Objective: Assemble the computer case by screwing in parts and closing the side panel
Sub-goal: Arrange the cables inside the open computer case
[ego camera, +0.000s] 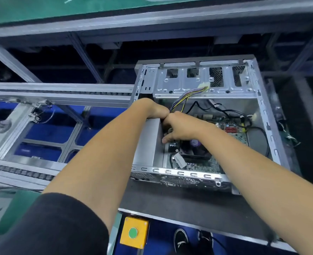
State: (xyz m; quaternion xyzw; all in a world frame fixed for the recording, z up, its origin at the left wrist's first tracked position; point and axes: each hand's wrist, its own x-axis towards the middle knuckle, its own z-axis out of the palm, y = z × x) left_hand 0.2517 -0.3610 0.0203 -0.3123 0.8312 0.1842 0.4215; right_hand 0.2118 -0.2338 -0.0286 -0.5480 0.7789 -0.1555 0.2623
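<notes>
On the conveyor pallet (170, 201), both hands reach inside the computer case (262, 115).

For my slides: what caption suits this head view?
Both hands reach into an open computer case beside its grey box.

- Left hand (153, 108): arm extended forward, wrist bent down, fingers hidden.
- Right hand (179, 126): arm extended, fingers curled downward, touching left hand.

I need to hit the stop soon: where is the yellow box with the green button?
In the head view, the yellow box sits at the bottom centre, below the dark platform holding the computer case, just left of the person's black shoes.
</notes>
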